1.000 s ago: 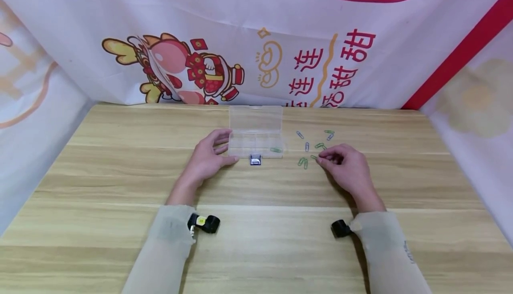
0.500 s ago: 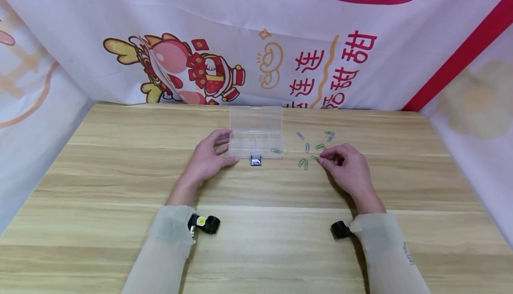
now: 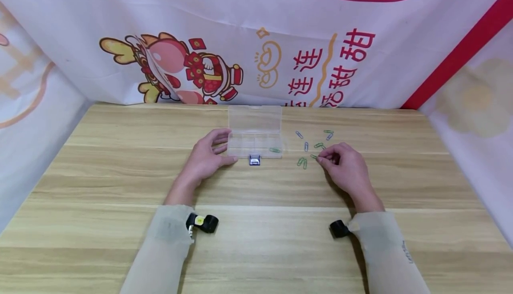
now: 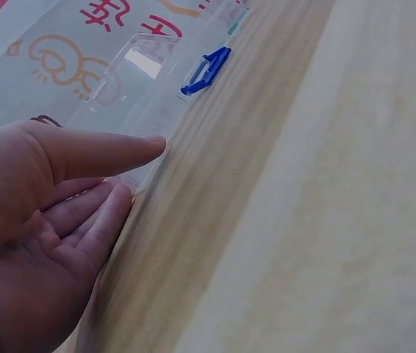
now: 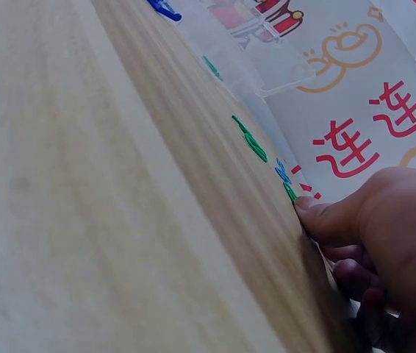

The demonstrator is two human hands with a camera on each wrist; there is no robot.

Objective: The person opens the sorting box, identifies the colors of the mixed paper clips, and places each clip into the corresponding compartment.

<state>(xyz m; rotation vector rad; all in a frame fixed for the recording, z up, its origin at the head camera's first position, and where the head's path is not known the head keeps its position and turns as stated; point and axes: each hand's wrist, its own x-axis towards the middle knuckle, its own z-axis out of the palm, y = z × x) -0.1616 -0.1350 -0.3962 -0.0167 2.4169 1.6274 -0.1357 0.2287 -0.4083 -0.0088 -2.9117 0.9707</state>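
Observation:
A clear plastic compartment box [image 3: 242, 144] stands with its lid [image 3: 255, 119] raised and its blue latch [image 3: 254, 160] hanging at the front. My left hand [image 3: 208, 153] holds the box's left end, thumb at the front corner and fingers along the side. One green paper clip [image 3: 274, 150] lies in the front right compartment. To the right of the box, my right hand [image 3: 345, 165] pinches a green paper clip [image 3: 314, 157] between thumb and forefinger, low over the table. In the right wrist view the thumb [image 5: 336, 219] covers part of that clip.
Loose green paper clips [image 3: 302, 163] and blue paper clips [image 3: 306, 147] lie scattered between the box and my right hand. More clips, including a green paper clip [image 3: 328, 131], lie farther back. A printed cloth [image 3: 256, 40] hangs behind the wooden table [image 3: 256, 249].
The head view shifts very slightly. Both hands, the box and the paper clips stay in place.

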